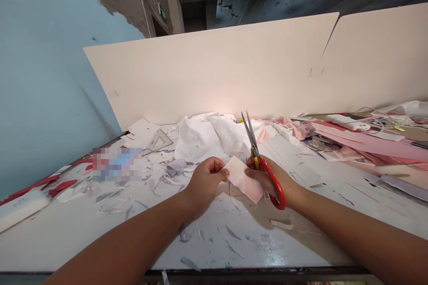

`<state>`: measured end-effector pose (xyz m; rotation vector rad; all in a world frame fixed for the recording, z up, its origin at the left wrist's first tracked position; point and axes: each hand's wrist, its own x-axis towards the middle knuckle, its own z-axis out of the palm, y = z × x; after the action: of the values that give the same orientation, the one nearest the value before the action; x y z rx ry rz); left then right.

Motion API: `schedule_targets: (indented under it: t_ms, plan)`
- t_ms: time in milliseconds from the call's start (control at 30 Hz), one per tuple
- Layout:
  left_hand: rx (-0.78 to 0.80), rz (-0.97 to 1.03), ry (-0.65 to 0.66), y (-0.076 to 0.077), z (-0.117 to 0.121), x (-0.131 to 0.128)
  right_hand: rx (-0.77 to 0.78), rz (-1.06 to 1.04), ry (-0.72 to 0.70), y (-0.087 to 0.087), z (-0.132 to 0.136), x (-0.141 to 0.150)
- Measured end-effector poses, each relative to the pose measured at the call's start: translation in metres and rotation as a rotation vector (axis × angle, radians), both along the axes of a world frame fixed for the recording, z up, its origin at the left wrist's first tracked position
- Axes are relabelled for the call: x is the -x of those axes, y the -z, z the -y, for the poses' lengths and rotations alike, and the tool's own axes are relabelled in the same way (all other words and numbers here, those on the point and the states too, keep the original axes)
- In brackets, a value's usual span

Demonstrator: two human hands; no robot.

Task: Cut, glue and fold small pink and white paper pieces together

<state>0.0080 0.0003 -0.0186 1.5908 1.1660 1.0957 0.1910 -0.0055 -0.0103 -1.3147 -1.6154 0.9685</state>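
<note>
A small pale pink piece of fabric or paper [245,182] is stretched between my two hands above the table. My left hand [207,178] pinches its upper left corner between thumb and fingers. On the other side, my right hand [262,178] grips the piece with its thumb on top. That same hand also carries red-handled scissors [276,187], their blades pointing up and away from me, slightly parted and touching nothing. The fingers of my right hand behind the piece are partly hidden.
Scraps [230,231] litter the white table [133,236]. Crumpled white cloth [200,136] lies beyond my hands, with a clear set square [159,139] to its left. At right are pink sheets [371,142] and a white power strip [347,121]. A pale board [214,71] stands behind.
</note>
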Motion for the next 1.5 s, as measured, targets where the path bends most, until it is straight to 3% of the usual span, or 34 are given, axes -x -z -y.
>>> schedule_targets:
  t_ms: [333,533,767,1000,1100,1333,1500]
  plan:
    - [-0.105,-0.048,-0.054,-0.001,-0.006,0.008,0.057,-0.029,-0.006,0.0,-0.003,-0.004]
    - [-0.187,-0.192,0.199,-0.014,-0.001,0.016,0.078,0.034,0.027,-0.002,-0.004,-0.005]
    - [-0.346,-0.362,0.197,-0.01,0.001,0.006,0.008,0.123,-0.084,-0.004,-0.001,-0.001]
    - [-0.166,-0.178,0.06,0.003,0.006,0.0,0.002,0.102,-0.09,-0.003,-0.001,-0.002]
    - [-0.171,-0.177,0.014,0.005,0.005,-0.001,0.023,0.102,-0.071,-0.005,-0.002,-0.002]
    - [-0.016,0.009,-0.035,-0.002,0.004,-0.004,0.037,0.103,-0.027,-0.005,-0.001,0.0]
    - [-0.052,0.063,-0.07,-0.007,0.007,-0.006,-0.07,0.068,0.064,-0.003,0.001,-0.001]
